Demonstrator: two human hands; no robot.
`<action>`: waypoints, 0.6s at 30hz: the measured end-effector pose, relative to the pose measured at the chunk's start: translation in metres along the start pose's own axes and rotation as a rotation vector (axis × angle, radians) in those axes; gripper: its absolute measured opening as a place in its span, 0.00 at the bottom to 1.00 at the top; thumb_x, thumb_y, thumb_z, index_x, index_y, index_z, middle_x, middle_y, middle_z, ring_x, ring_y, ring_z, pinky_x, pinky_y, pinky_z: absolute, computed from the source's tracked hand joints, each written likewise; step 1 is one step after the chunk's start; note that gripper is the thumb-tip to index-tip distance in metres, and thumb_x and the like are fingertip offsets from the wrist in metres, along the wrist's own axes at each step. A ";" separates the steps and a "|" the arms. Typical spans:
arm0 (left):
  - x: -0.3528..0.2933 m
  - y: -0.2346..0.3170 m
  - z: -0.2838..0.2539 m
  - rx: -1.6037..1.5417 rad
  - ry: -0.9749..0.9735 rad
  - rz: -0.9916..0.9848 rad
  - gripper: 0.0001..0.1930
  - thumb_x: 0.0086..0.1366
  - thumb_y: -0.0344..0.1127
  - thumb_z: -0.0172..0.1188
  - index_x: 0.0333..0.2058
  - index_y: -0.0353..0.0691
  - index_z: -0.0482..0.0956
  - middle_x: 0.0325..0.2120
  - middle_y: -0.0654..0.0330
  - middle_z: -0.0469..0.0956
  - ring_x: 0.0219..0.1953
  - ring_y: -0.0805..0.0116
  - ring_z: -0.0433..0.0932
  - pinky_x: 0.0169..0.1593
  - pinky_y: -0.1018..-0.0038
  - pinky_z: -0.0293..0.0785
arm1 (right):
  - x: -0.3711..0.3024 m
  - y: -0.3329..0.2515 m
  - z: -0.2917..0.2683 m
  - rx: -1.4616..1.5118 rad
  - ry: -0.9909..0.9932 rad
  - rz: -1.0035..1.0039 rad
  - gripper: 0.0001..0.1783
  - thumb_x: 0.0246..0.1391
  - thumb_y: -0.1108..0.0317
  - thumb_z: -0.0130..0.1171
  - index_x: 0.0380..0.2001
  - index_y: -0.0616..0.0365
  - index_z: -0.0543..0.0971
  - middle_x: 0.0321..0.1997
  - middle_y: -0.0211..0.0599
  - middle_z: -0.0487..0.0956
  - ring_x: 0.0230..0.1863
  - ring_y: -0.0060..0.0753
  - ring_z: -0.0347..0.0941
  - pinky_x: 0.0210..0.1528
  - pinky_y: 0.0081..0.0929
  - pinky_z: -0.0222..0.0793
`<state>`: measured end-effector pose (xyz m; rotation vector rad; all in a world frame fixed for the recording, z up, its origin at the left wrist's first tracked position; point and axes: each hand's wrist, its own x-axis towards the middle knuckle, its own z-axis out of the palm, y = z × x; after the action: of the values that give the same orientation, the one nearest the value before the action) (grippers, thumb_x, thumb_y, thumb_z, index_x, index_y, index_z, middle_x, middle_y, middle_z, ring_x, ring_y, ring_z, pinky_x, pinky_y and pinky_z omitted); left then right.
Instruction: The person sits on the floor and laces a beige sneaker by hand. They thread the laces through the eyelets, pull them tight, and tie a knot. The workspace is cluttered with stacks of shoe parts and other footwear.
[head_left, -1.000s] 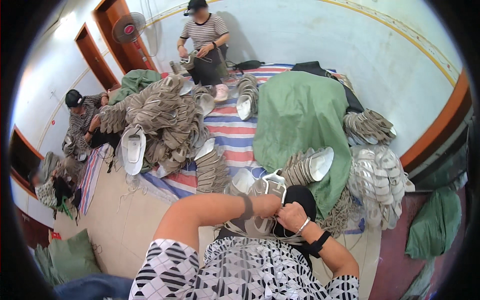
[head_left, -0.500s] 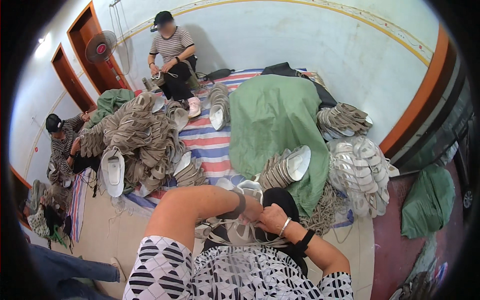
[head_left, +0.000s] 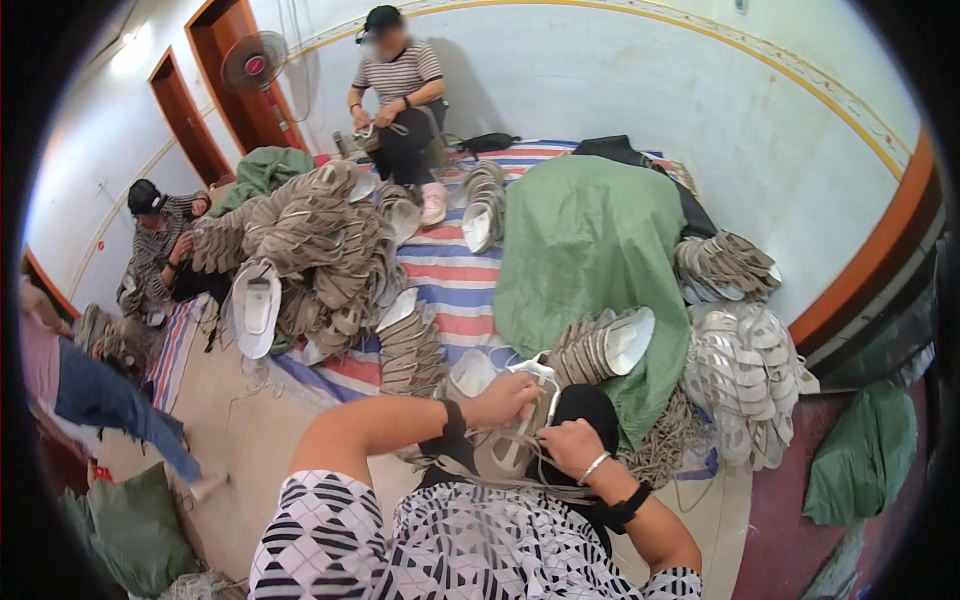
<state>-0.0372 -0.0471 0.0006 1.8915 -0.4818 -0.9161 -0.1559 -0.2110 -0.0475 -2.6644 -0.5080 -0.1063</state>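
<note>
A beige shoe upper point(head_left: 503, 455) lies on my lap, with a pale lining showing at its far opening. My left hand point(head_left: 500, 400) is closed in a pinch over the far part of the upper; what sits between its fingertips is too small to make out. Just nearer and to the right, my right hand point(head_left: 573, 446) pinches a beige shoelace point(head_left: 541, 462) at the upper's right side. More loose laces point(head_left: 470, 475) trail across my lap below the upper.
Stacked beige uppers point(head_left: 320, 235) form a big heap on the left, on a striped sheet point(head_left: 452, 275). A green cloth point(head_left: 598, 250) covers a mound ahead; a bundle of laces point(head_left: 665, 440) and bagged uppers point(head_left: 742, 375) lie right. Two seated people work beyond; another person walks at left.
My hands have moved apart: the left has gone up and left over the upper, the right slightly right. My view has shifted left, and a walking person shows more at the left.
</note>
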 end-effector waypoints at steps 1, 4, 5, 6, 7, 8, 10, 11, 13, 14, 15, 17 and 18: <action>-0.001 -0.022 -0.003 0.109 0.080 0.171 0.12 0.62 0.39 0.51 0.33 0.34 0.74 0.24 0.51 0.76 0.25 0.59 0.77 0.32 0.66 0.71 | 0.004 -0.001 -0.004 0.176 0.040 0.061 0.11 0.50 0.61 0.57 0.34 0.55 0.76 0.22 0.36 0.78 0.26 0.39 0.75 0.30 0.35 0.66; -0.014 -0.046 0.029 0.141 0.464 0.434 0.11 0.64 0.39 0.51 0.33 0.36 0.72 0.20 0.57 0.75 0.21 0.69 0.74 0.27 0.69 0.68 | 0.028 -0.007 -0.021 0.590 -0.121 0.247 0.11 0.55 0.64 0.55 0.33 0.61 0.76 0.16 0.34 0.76 0.17 0.26 0.72 0.22 0.26 0.66; -0.017 -0.040 0.031 0.067 0.445 0.278 0.12 0.62 0.39 0.51 0.35 0.34 0.73 0.27 0.50 0.75 0.34 0.57 0.77 0.40 0.67 0.71 | 0.034 -0.001 -0.008 0.671 -0.157 0.311 0.11 0.55 0.64 0.53 0.32 0.62 0.76 0.17 0.38 0.76 0.18 0.30 0.73 0.23 0.28 0.67; -0.016 -0.040 0.030 0.062 0.482 0.306 0.12 0.62 0.39 0.51 0.35 0.34 0.73 0.28 0.50 0.75 0.34 0.57 0.76 0.40 0.67 0.71 | 0.038 0.004 0.004 0.749 -0.194 0.376 0.11 0.56 0.65 0.51 0.32 0.63 0.76 0.17 0.41 0.77 0.19 0.34 0.74 0.24 0.29 0.69; -0.017 -0.043 0.030 0.052 0.520 0.322 0.12 0.62 0.39 0.51 0.36 0.34 0.72 0.29 0.49 0.75 0.34 0.56 0.76 0.40 0.67 0.71 | 0.041 0.000 0.004 0.801 -0.202 0.457 0.11 0.56 0.65 0.50 0.29 0.63 0.75 0.16 0.36 0.76 0.17 0.27 0.72 0.21 0.24 0.66; -0.016 -0.046 0.029 0.044 0.556 0.338 0.12 0.62 0.39 0.51 0.36 0.34 0.72 0.29 0.49 0.75 0.35 0.56 0.76 0.40 0.67 0.70 | 0.047 -0.003 0.004 0.852 -0.209 0.540 0.12 0.57 0.66 0.50 0.25 0.62 0.75 0.15 0.32 0.76 0.15 0.20 0.70 0.17 0.19 0.64; -0.020 -0.046 0.031 0.098 0.606 0.363 0.12 0.63 0.39 0.51 0.38 0.36 0.71 0.29 0.49 0.75 0.34 0.56 0.76 0.40 0.66 0.70 | 0.034 0.009 0.011 1.123 -0.207 0.539 0.11 0.57 0.67 0.48 0.26 0.60 0.76 0.20 0.34 0.78 0.16 0.21 0.71 0.17 0.16 0.65; -0.028 -0.041 0.030 0.104 0.576 0.252 0.11 0.64 0.38 0.49 0.40 0.37 0.71 0.28 0.50 0.75 0.33 0.56 0.76 0.40 0.66 0.70 | 0.026 0.005 -0.009 1.161 -0.140 0.581 0.11 0.56 0.67 0.49 0.26 0.60 0.76 0.21 0.35 0.78 0.17 0.23 0.72 0.18 0.17 0.66; -0.033 -0.053 0.026 0.157 0.572 0.180 0.10 0.65 0.36 0.47 0.42 0.39 0.70 0.27 0.51 0.75 0.32 0.57 0.76 0.39 0.66 0.70 | -0.010 0.042 -0.037 1.235 0.223 0.703 0.08 0.54 0.66 0.52 0.31 0.60 0.76 0.25 0.35 0.78 0.23 0.26 0.74 0.25 0.22 0.70; -0.030 -0.070 0.024 0.195 0.597 0.223 0.10 0.65 0.34 0.45 0.43 0.39 0.69 0.26 0.53 0.75 0.32 0.58 0.76 0.38 0.66 0.70 | -0.041 0.088 -0.048 1.369 0.452 0.746 0.08 0.52 0.68 0.54 0.33 0.61 0.76 0.29 0.36 0.79 0.29 0.25 0.74 0.30 0.23 0.69; -0.032 -0.083 0.025 0.241 0.633 0.264 0.10 0.66 0.33 0.44 0.44 0.40 0.69 0.25 0.54 0.75 0.31 0.58 0.76 0.38 0.67 0.70 | -0.071 0.119 -0.075 1.527 0.618 0.772 0.07 0.52 0.70 0.55 0.33 0.62 0.76 0.31 0.36 0.78 0.32 0.25 0.73 0.33 0.24 0.68; -0.046 -0.070 0.027 0.168 0.526 0.254 0.11 0.66 0.32 0.42 0.45 0.40 0.68 0.24 0.56 0.75 0.31 0.60 0.76 0.38 0.68 0.70 | -0.189 0.205 -0.102 1.752 1.338 1.015 0.09 0.58 0.71 0.45 0.36 0.61 0.74 0.30 0.32 0.75 0.20 0.23 0.64 0.24 0.23 0.62; -0.049 -0.059 0.027 0.122 0.458 0.265 0.11 0.67 0.31 0.41 0.45 0.40 0.68 0.24 0.57 0.75 0.31 0.61 0.77 0.37 0.68 0.70 | -0.272 0.237 -0.111 1.784 1.593 0.980 0.09 0.59 0.69 0.45 0.36 0.61 0.74 0.29 0.31 0.74 0.18 0.20 0.61 0.20 0.20 0.58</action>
<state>-0.0920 -0.0025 -0.0393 2.0097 -0.4989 -0.2703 -0.3217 -0.5488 -0.0814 -0.3554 0.8515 -0.8109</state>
